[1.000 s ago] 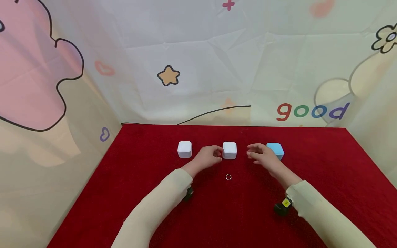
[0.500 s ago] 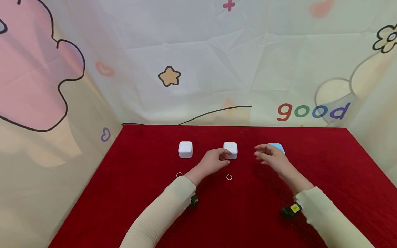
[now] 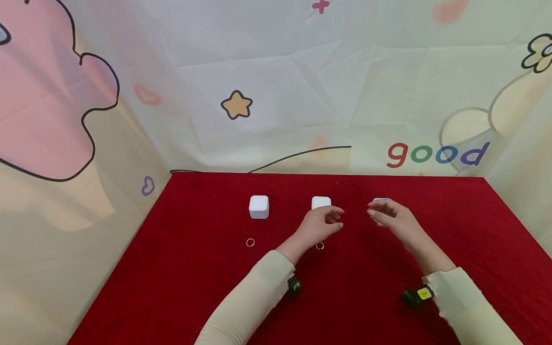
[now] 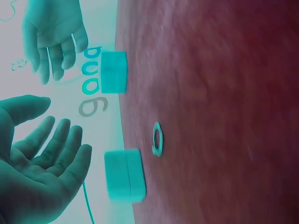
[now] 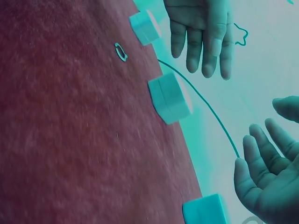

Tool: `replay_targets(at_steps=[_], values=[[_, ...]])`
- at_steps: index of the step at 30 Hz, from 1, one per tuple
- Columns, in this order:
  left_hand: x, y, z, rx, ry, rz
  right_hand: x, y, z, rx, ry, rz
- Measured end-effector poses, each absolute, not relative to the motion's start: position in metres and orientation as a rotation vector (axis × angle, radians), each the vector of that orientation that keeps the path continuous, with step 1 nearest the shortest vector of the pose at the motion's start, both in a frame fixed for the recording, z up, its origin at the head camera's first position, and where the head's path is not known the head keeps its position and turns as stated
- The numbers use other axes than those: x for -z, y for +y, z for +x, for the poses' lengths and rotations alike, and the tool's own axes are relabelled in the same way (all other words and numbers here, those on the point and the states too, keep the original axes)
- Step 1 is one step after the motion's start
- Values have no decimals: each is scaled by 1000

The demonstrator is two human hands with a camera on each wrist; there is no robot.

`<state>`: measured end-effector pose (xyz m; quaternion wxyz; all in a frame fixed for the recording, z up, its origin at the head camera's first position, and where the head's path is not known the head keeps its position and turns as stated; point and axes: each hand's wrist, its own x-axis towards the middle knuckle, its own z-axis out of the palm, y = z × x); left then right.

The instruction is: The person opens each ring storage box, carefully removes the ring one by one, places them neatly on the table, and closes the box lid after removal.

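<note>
While left hand (image 3: 320, 225) hovers by white box (image 3: 321, 201), right hand (image 3: 396, 220) by seemingly blue box (image 4: 114, 72), both grips apart

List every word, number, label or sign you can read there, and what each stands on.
"good": multicoloured letters on the backdrop.
"+": pink sign, also on the backdrop.
Yellow label on the dark right-wrist device: too small to read.
White boxes, blue box: no text visible.

The person's left hand (image 3: 319, 226) and right hand (image 3: 397, 222) hover apart, fingertips toward each other. Their fingers curve loosely.
</note>
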<state>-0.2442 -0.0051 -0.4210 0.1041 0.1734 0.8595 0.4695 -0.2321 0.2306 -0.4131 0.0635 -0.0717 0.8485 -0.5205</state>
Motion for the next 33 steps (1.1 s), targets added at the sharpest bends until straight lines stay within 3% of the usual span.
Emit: replay_targets(at_steps=[21, 33], values=[[421, 43, -248, -1551, 2396, 377, 412, 274, -235, 1410, 2671, -151], [428, 74, -258, -1481, 2500, 300, 427, 296, -254, 1311, 2606, -201]])
